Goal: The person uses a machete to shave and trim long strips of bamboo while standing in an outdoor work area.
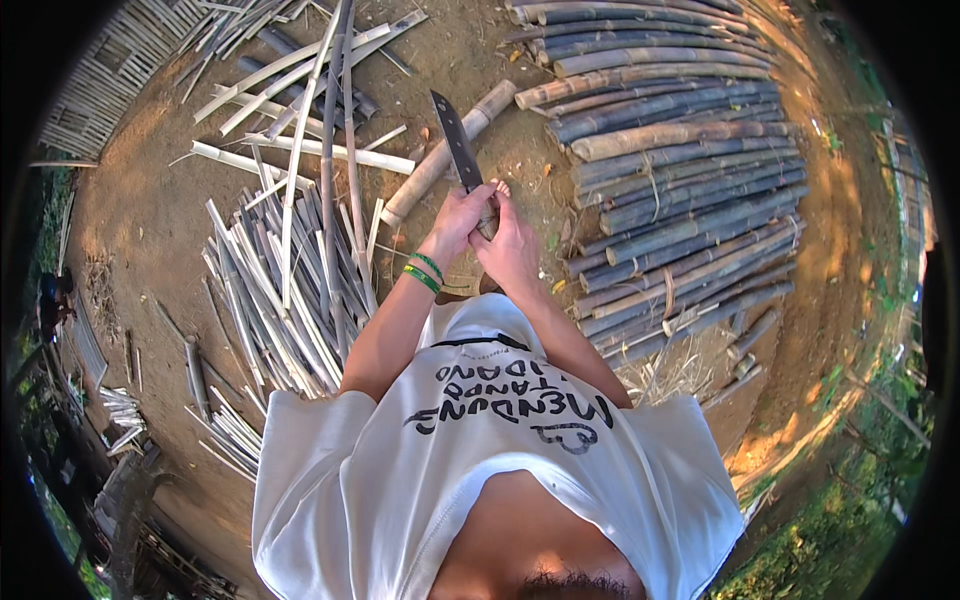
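Observation:
A machete [456, 140] with a broad dark blade points up and slightly left, away from my body. Both hands are closed around its handle [488, 222], part of which shows between them. My left hand [460, 217], below two green bracelets on the wrist, grips from the left side. From the right, my right hand [509, 244] wraps the same handle, its fingers partly hidden. Just beyond the hands, a thick tan bamboo pole [440, 160] lies slanted on the ground; the blade passes over it in view.
Many whole bamboo poles [690, 180] lie stacked side by side on the right. Split bamboo strips [275, 290] form a pile at left, with long pieces crossing above it. A slatted bamboo panel [110, 85] is at the far left. Bare brown soil [140, 250] lies around.

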The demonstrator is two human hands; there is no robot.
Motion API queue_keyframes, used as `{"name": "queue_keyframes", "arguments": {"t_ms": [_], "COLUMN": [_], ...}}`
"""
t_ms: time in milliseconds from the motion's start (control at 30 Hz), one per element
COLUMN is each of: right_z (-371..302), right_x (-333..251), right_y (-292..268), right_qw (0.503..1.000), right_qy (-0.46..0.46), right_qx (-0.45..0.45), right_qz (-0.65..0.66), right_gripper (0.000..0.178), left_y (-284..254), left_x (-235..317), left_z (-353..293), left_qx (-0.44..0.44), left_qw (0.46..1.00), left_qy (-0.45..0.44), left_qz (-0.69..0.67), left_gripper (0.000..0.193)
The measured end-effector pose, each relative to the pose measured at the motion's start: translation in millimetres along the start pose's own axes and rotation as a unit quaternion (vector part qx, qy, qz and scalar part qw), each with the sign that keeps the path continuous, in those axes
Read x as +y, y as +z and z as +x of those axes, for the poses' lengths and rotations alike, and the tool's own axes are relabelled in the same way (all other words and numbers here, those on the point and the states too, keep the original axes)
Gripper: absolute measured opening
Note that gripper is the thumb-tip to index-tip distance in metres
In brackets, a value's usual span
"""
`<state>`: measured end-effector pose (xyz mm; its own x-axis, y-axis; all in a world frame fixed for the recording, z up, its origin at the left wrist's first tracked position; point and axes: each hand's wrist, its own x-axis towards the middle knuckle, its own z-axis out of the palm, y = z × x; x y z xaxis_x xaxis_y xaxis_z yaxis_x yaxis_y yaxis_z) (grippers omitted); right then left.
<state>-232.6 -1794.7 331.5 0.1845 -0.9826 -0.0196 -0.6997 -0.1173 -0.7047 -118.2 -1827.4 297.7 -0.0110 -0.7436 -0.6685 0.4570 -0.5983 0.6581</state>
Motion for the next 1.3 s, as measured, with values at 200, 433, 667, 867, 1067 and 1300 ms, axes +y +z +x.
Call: {"name": "queue_keyframes", "arguments": {"t_ms": [200,433,667,867,1067,1300], "right_z": [144,293,459,598,694,782], "right_x": [0,-29,-75,-120,-186,-215], "right_y": [-32,-35,10,48,50,50], "right_qw": [0.999,0.986,0.976,0.961,0.964,0.919], "right_qy": [-0.043,-0.159,-0.182,-0.249,-0.222,-0.095], "right_qx": [0.004,0.000,-0.094,-0.117,-0.130,-0.291], "right_qz": [0.012,0.051,0.072,0.028,0.061,0.249], "right_gripper": [0.058,0.054,0.053,0.052,0.053,0.042], "left_y": [40,44,-2,-45,-69,-76], "left_x": [102,219,337,438,542,614], "left_z": [96,160,254,339,371,397], "left_qx": [0.076,0.075,0.134,0.190,0.180,0.173], "left_qw": [0.996,0.986,0.973,0.958,0.966,0.947], "left_qy": [0.047,0.122,0.159,0.183,0.160,0.259], "left_qz": [0.015,-0.085,-0.104,-0.111,-0.090,-0.075], "left_gripper": [0.033,0.044,0.045,0.047,0.041,0.045]}}
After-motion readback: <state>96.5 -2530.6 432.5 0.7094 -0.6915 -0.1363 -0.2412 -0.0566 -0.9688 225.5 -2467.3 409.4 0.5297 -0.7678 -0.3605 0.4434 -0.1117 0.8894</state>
